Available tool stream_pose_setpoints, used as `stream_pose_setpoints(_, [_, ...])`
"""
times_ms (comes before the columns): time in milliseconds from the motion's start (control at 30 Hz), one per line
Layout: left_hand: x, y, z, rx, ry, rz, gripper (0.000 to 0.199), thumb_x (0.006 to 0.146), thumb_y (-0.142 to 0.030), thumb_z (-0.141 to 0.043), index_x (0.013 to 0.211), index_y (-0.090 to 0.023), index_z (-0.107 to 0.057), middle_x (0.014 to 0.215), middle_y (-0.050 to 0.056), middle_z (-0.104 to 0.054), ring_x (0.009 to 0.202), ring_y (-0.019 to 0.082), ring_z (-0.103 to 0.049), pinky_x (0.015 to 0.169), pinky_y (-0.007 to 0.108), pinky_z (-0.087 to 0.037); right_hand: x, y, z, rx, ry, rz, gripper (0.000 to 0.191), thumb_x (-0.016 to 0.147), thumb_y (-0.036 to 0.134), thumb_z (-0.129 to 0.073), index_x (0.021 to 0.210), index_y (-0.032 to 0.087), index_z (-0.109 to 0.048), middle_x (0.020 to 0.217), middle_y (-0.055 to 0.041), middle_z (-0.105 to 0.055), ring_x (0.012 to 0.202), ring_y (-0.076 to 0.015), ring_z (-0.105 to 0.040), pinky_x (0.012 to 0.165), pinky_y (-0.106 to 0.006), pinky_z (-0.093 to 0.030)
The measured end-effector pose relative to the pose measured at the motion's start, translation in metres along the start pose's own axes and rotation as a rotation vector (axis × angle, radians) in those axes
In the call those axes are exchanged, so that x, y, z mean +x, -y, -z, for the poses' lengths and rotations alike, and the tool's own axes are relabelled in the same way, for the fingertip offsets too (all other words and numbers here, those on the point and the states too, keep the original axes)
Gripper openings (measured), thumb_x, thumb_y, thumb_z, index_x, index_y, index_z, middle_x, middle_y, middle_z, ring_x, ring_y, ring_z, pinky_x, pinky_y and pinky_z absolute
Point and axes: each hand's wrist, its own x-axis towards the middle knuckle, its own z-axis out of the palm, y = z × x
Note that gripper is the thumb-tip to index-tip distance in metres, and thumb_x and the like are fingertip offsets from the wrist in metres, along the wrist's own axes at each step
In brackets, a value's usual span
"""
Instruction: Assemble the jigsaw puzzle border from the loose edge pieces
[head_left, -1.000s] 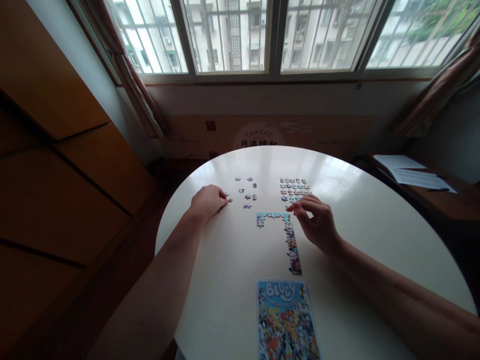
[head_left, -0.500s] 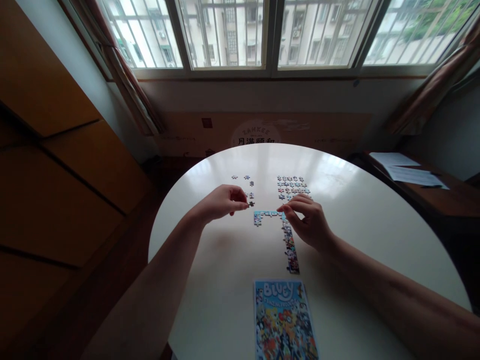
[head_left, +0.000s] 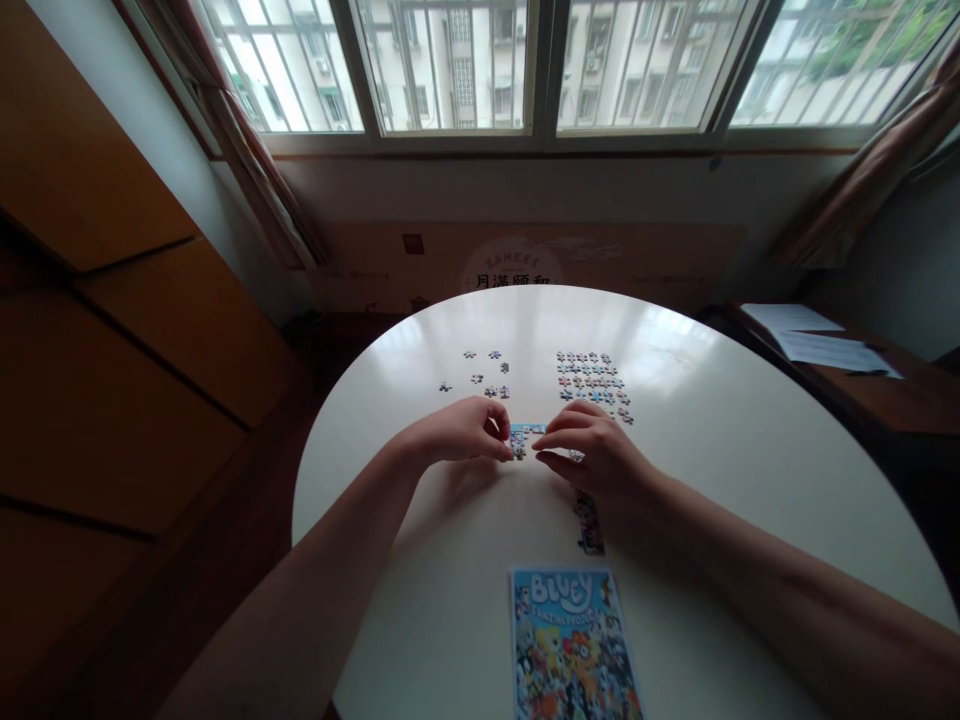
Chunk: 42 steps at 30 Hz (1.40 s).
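Note:
My left hand (head_left: 471,430) pinches a small jigsaw piece (head_left: 517,454) at the lower left end of the partly joined puzzle (head_left: 528,429). That piece lies against the blue-topped corner section. From the right, my right hand (head_left: 596,447) hovers over the puzzle's right-hand strip, thumb and fingers a little apart, with nothing visible between them. Its fingertips are close to the corner section. The hand hides much of the strip; the dark lower end (head_left: 589,525) shows below it. Nearer to me lies the colourful picture sheet (head_left: 574,640) marked "BLUEY".
Loose jigsaw pieces (head_left: 477,379) lie scattered beyond my left hand. Rows of more pieces (head_left: 589,382) stand beyond my right hand. All rest on a round white table (head_left: 750,470). Papers (head_left: 832,350) lie on a brown desk at the right.
My left hand has moved toward me and slightly right, bringing the jigsaw piece to the puzzle's left end. My right hand has shifted left and nearer, its fingertips leaving the top right corner.

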Motion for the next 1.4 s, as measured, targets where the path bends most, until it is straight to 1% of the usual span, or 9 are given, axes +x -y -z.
stream_pose_setpoints(100, [0.001, 0.0, -0.002, 0.077, -0.027, -0.018, 0.023, 0.067, -0.03, -0.078, 0.079, -0.017, -0.064, 0.076, 0.003, -0.069, 0.069, 0.016, -0.06, 0.06, 0.027, -0.043, 0.0, 0.0, -0.002, -0.034, 0.045, -0.034, 0.009, 0.093, 0.031, -0.072, 0.095, 0.027, -0.08, 0.09, -0.0018, -0.077, 0.087, -0.0213, -0.064, 0.083, -0.038, -0.047])
stream_pose_setpoints(233, [0.003, 0.0, -0.004, 0.142, -0.035, -0.035, 0.021, 0.066, -0.03, -0.076, 0.078, -0.018, -0.064, 0.075, 0.002, -0.068, 0.067, 0.016, -0.059, 0.059, 0.027, -0.042, 0.001, 0.001, -0.003, -0.069, 0.111, -0.061, 0.011, 0.094, 0.033, -0.071, 0.092, 0.028, -0.08, 0.09, -0.0009, -0.077, 0.087, -0.0212, -0.063, 0.084, -0.039, -0.044])
stream_pose_setpoints(433, [0.003, -0.002, -0.006, 0.154, -0.046, -0.063, 0.017, 0.066, -0.028, -0.075, 0.075, -0.018, -0.063, 0.072, 0.001, -0.068, 0.065, 0.015, -0.059, 0.057, 0.026, -0.04, 0.002, 0.001, -0.002, -0.095, 0.159, -0.073, 0.009, 0.092, 0.033, -0.072, 0.088, 0.03, -0.08, 0.088, 0.0001, -0.077, 0.087, -0.022, -0.062, 0.083, -0.04, -0.042])
stream_pose_setpoints(567, [0.004, -0.003, -0.009, 0.18, -0.068, -0.085, 0.015, 0.065, -0.026, -0.073, 0.074, -0.018, -0.062, 0.069, 0.0, -0.065, 0.064, 0.014, -0.057, 0.056, 0.026, -0.038, 0.001, 0.001, -0.001, -0.108, 0.181, -0.078, 0.009, 0.093, 0.033, -0.071, 0.089, 0.032, -0.079, 0.091, 0.0008, -0.078, 0.088, -0.0225, -0.062, 0.085, -0.04, -0.043])
stream_pose_setpoints(733, [0.008, -0.002, -0.011, 0.189, -0.062, -0.095, 0.016, 0.065, -0.026, -0.073, 0.074, -0.019, -0.062, 0.069, 0.001, -0.064, 0.065, 0.016, -0.057, 0.057, 0.028, -0.037, 0.001, 0.0, -0.001, -0.123, 0.191, -0.092, 0.009, 0.091, 0.032, -0.073, 0.086, 0.032, -0.08, 0.089, 0.0009, -0.077, 0.088, -0.0231, -0.062, 0.084, -0.041, -0.042])
stream_pose_setpoints(1000, [0.012, 0.005, -0.01, 0.139, -0.056, -0.151, 0.019, 0.065, -0.026, -0.075, 0.071, -0.019, -0.058, 0.07, 0.0, -0.063, 0.064, 0.014, -0.054, 0.055, 0.027, -0.034, 0.0, -0.003, -0.001, -0.141, 0.16, -0.068, 0.011, 0.092, 0.03, -0.071, 0.084, 0.031, -0.079, 0.089, 0.0005, -0.077, 0.085, -0.0227, -0.063, 0.083, -0.04, -0.044])
stream_pose_setpoints(1167, [0.01, 0.002, -0.009, 0.096, -0.045, -0.142, 0.022, 0.064, -0.027, -0.078, 0.071, -0.019, -0.059, 0.067, 0.0, -0.061, 0.062, 0.014, -0.055, 0.055, 0.027, -0.034, -0.001, -0.001, -0.001, -0.123, 0.139, -0.061, 0.012, 0.092, 0.028, -0.069, 0.084, 0.031, -0.078, 0.089, 0.0003, -0.077, 0.085, -0.0223, -0.063, 0.083, -0.04, -0.045])
stream_pose_setpoints(1400, [0.005, 0.0, -0.007, 0.068, 0.013, -0.119, 0.022, 0.069, -0.029, -0.078, 0.074, -0.02, -0.058, 0.063, 0.0, -0.061, 0.057, 0.013, -0.055, 0.052, 0.027, -0.037, -0.001, 0.0, 0.0, -0.063, 0.118, -0.063, 0.014, 0.092, 0.025, -0.067, 0.086, 0.029, -0.078, 0.088, -0.001, -0.076, 0.082, -0.021, -0.063, 0.08, -0.038, -0.048])
